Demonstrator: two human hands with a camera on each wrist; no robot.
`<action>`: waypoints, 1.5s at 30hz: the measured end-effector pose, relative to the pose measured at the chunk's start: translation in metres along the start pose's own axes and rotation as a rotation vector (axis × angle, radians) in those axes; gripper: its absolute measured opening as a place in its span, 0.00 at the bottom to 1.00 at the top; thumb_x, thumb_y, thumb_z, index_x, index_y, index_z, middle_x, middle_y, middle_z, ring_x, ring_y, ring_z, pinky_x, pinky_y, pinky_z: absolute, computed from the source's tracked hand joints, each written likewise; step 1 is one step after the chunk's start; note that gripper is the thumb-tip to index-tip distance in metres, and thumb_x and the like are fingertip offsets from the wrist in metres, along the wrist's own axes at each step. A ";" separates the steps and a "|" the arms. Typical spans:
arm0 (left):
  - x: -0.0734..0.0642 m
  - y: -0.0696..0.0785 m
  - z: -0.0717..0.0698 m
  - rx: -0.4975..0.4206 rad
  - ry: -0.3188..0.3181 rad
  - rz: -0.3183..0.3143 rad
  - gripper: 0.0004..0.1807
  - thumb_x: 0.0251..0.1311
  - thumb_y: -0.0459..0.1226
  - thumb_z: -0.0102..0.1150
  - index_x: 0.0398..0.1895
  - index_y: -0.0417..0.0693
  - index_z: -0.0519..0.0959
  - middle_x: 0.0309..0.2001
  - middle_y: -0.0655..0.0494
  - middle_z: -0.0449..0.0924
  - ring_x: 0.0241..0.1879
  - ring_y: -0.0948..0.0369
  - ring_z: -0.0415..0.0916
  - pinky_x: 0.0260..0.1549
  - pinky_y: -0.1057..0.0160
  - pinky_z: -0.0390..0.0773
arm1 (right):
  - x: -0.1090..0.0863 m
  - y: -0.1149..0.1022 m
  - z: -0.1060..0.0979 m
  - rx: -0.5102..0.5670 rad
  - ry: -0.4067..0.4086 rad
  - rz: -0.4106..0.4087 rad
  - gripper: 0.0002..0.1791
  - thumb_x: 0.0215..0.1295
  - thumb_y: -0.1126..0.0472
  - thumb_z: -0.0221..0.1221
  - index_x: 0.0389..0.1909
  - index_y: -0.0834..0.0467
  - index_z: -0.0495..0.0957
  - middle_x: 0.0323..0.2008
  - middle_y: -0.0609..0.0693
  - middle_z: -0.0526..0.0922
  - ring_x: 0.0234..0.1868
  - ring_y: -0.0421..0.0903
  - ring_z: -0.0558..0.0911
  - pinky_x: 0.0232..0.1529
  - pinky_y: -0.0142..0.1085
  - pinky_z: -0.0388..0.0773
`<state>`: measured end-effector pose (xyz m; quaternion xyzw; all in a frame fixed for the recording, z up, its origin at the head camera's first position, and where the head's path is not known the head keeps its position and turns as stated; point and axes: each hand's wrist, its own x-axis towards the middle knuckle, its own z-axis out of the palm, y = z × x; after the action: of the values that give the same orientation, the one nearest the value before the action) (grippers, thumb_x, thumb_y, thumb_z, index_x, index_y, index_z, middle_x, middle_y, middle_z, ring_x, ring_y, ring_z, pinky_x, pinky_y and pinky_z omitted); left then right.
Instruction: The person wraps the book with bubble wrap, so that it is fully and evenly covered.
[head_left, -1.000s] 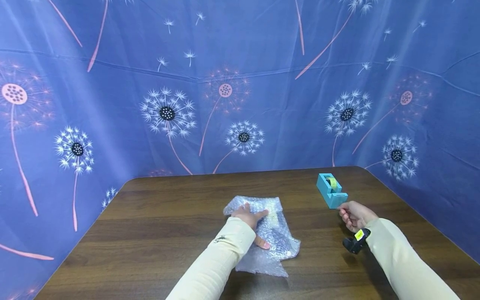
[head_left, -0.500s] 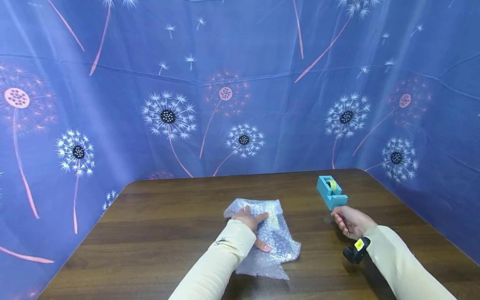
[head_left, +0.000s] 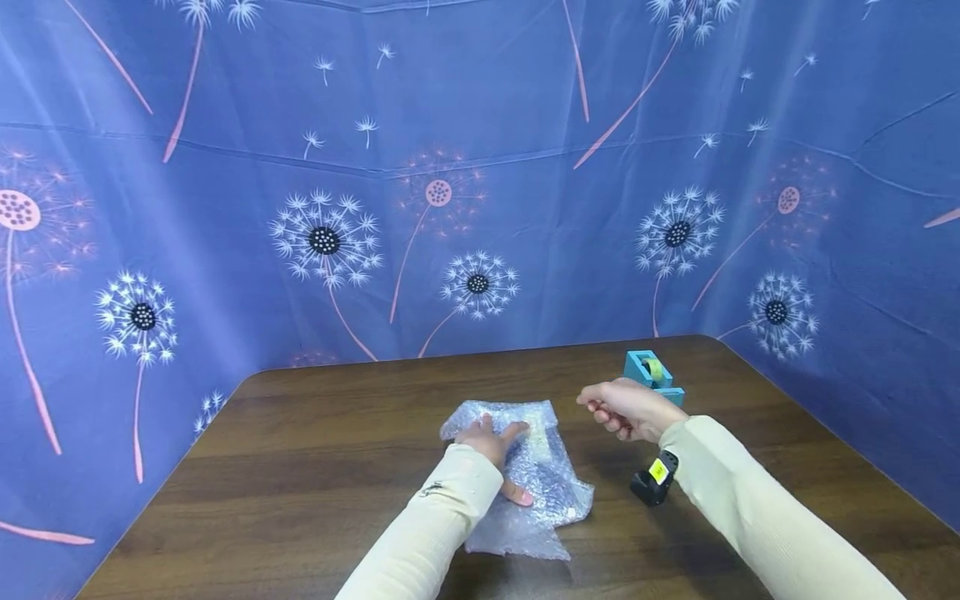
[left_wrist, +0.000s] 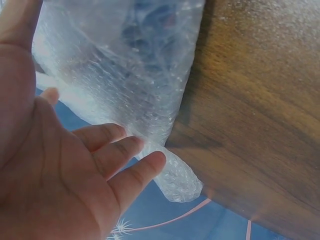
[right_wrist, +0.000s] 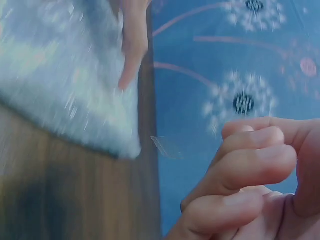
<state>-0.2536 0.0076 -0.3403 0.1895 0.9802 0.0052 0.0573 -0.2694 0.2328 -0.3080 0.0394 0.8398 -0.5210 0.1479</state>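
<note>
A crumpled bubble wrap package (head_left: 551, 479) lies on the table, and my left hand (head_left: 489, 446) rests on it with fingers spread. In the left wrist view the fingers are straight against the bubble wrap (left_wrist: 130, 65). My right hand (head_left: 626, 408) is raised between the package and the tape dispenser, its fingers curled and thumb and forefinger together. A faint clear strip of tape (right_wrist: 167, 148) with a jagged end extends from that pinch in the right wrist view. Behind the right hand stands the blue tape dispenser (head_left: 637, 365) with a yellowish roll, partly hidden.
The brown wooden table (head_left: 322, 467) carries the package and the dispenser. A blue curtain (head_left: 555, 217) with dandelion prints hangs behind the table and along its sides. A black wrist camera (head_left: 654, 479) sits under the right wrist.
My right hand has pulled away from the dispenser's front with the strip of tape and moved left toward the package. My left hand has stayed on the bubble wrap.
</note>
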 end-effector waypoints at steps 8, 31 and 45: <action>0.001 0.000 0.004 0.007 0.032 -0.027 0.63 0.32 0.63 0.83 0.75 0.59 0.60 0.71 0.39 0.66 0.69 0.46 0.68 0.56 0.50 0.79 | 0.009 -0.040 0.029 -0.036 -0.029 -0.058 0.17 0.68 0.58 0.56 0.17 0.52 0.70 0.14 0.41 0.65 0.15 0.35 0.61 0.18 0.28 0.56; 0.009 -0.011 0.013 -0.173 0.009 -0.076 0.79 0.31 0.61 0.85 0.81 0.40 0.44 0.75 0.40 0.63 0.71 0.47 0.65 0.62 0.49 0.74 | 0.038 -0.043 0.071 -0.057 -0.039 0.008 0.12 0.69 0.58 0.56 0.25 0.56 0.75 0.16 0.43 0.64 0.17 0.39 0.60 0.20 0.31 0.53; 0.004 -0.014 0.008 -0.225 0.046 -0.056 0.80 0.30 0.57 0.87 0.82 0.44 0.42 0.71 0.35 0.67 0.66 0.43 0.72 0.60 0.50 0.76 | 0.052 -0.029 0.083 -0.036 -0.062 0.068 0.14 0.69 0.57 0.56 0.22 0.54 0.74 0.15 0.43 0.66 0.17 0.38 0.60 0.19 0.28 0.53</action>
<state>-0.2618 -0.0037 -0.3491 0.1544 0.9793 0.1181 0.0560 -0.3086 0.1408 -0.3323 0.0490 0.8422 -0.5014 0.1920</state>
